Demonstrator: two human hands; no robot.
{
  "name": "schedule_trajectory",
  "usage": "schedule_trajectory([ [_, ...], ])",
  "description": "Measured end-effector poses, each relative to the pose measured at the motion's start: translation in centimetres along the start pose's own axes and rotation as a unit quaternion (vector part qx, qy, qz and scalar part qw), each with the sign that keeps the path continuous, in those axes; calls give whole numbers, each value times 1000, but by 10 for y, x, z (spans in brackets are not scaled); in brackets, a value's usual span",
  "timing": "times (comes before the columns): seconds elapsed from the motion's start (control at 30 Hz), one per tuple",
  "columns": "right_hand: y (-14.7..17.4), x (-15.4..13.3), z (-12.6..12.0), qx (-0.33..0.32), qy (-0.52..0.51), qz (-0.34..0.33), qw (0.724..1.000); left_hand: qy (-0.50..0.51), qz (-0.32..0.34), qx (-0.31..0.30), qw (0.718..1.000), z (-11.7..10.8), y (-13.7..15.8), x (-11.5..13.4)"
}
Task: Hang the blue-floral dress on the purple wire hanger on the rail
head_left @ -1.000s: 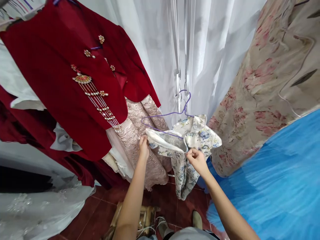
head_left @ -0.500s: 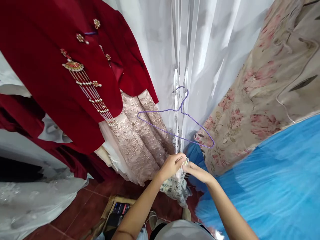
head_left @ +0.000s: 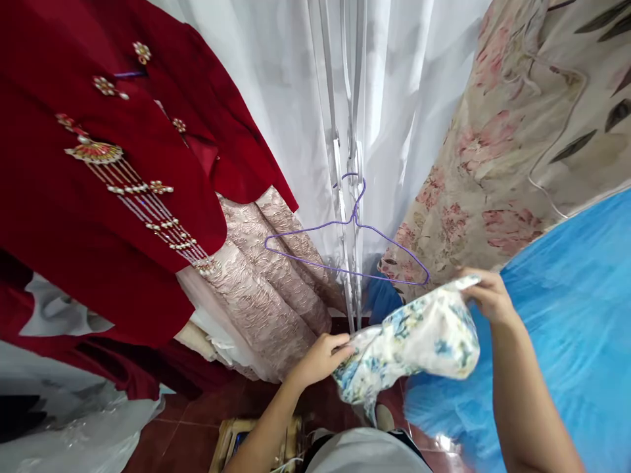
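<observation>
A white cloth with blue and green flowers [head_left: 414, 338] stretches between my two hands, low in front of me. My left hand [head_left: 323, 358] pinches its left end. My right hand [head_left: 488, 295] is closed on its upper right corner and holds it out near the blue tulle. Just above the cloth, a bare purple hanger [head_left: 348, 246] hangs by its hook from a white metal rack [head_left: 359, 164]. Folds hide whether the cloth is a garment or a loose piece.
On the left hang a red velvet jacket [head_left: 148, 197] with beaded brooches and a pale pink textured skirt [head_left: 266, 282]. A beige floral dress [head_left: 473, 171] and blue tulle [head_left: 557, 315] fill the right. A wooden-edged box [head_left: 227, 440] stands on the red tiled floor [head_left: 167, 427].
My right hand has moved right and up, away from my left, spreading the bunched floral cloth between them. My left hand has lowered slightly. The view has shifted a little.
</observation>
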State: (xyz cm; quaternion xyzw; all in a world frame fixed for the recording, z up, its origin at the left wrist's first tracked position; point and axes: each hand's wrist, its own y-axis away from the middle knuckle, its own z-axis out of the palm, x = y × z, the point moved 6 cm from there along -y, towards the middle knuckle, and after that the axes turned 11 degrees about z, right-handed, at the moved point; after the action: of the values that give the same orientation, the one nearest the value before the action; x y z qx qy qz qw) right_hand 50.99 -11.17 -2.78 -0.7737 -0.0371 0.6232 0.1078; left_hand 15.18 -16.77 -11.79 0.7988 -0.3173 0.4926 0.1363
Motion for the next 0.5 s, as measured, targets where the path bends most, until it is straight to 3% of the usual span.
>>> schedule_trajectory([
  [0.1, -54, -10, 12, 26, -118, 49, 991, -12, 44, 67, 997, -21, -9, 36],
  [0.23, -95, -45, 74, -81, -133, 152, 976, 147, 79, 101, 981, -48, -8, 55],
  [0.37, -90, -68, 116, -181, -96, 213, 955, 313, 91, 166, 931, -107, 8, 32],
  [0.43, -83, -69, 120, -192, -85, 237, 949, 292, 93, 223, 925, -148, 16, 14],
  [0.5, -79, -65, 116, -179, -80, 249, 948, 195, 85, 242, 947, -186, 18, 0],
])
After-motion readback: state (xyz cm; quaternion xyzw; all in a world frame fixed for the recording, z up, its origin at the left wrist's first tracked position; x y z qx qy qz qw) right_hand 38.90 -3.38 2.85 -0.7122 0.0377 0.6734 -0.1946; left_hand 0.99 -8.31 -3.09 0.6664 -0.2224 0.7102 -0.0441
